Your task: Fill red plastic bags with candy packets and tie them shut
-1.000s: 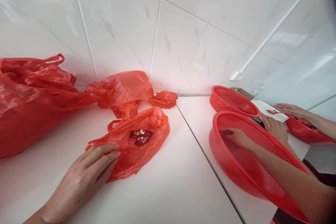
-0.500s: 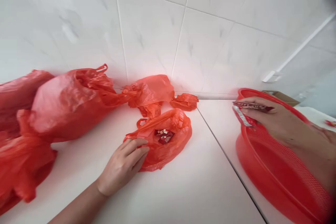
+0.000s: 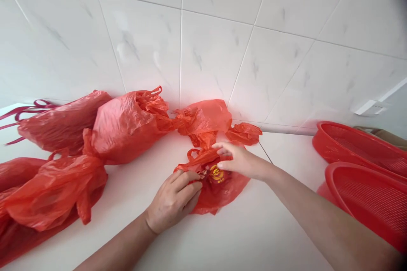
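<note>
The left grip (image 3: 174, 199) pinches the near left edge of a red plastic bag (image 3: 233, 190), fingers closed on the film, against the white tabletop (image 3: 254, 237). Just right of that grip, a dark red packet with yellow print (image 3: 217, 174) lies in the bag's mouth. The right grip (image 3: 240, 160) hangs over it, thumb and fingers parted, with no visible hold. Right of both grips stand two red mesh baskets (image 3: 375, 194); left lie filled red bags (image 3: 124, 129). Beyond the grips, crumpled red bags (image 3: 206, 116) rest near the tiled wall (image 3: 216, 59).
</note>
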Demonstrator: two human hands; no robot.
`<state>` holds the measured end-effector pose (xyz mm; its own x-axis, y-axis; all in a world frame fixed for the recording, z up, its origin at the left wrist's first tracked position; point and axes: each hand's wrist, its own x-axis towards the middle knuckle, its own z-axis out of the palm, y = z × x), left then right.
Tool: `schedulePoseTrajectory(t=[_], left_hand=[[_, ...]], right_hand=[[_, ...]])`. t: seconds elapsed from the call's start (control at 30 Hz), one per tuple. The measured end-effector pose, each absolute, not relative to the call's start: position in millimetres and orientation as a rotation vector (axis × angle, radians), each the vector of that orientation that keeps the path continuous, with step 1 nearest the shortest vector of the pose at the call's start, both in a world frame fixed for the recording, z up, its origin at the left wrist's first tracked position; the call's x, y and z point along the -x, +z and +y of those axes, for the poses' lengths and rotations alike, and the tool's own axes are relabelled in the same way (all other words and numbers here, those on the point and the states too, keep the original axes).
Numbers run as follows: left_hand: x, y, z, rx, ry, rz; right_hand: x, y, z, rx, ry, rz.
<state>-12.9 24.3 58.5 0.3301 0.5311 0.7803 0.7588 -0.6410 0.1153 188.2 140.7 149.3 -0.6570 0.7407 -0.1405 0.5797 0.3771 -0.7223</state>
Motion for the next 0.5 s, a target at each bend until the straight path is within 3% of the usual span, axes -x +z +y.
schedulePoseTrajectory(t=[0.07, 0.23, 0.37, 0.5], left_hand=[[13.4, 58.0, 25.2, 2.344, -1.216, -1.150], [12.9, 55.8, 26.1, 2.335, -1.219, -1.157], [18.0, 56.0, 27.3, 2.304, -1.212, -1.184], [31.1, 58.0, 30.1, 2.267, -1.154, -1.250]], right_hand=[[-198.8, 147.2, 147.5, 1.313, 0.960, -2.421], [-222.5, 123.8, 153.3, 1.595, 0.099, -2.608], [-235.1, 95.2, 152.7, 1.636, -0.037, -2.605], [-246.2, 84.5, 154.1, 1.693, 0.036, -2.543]])
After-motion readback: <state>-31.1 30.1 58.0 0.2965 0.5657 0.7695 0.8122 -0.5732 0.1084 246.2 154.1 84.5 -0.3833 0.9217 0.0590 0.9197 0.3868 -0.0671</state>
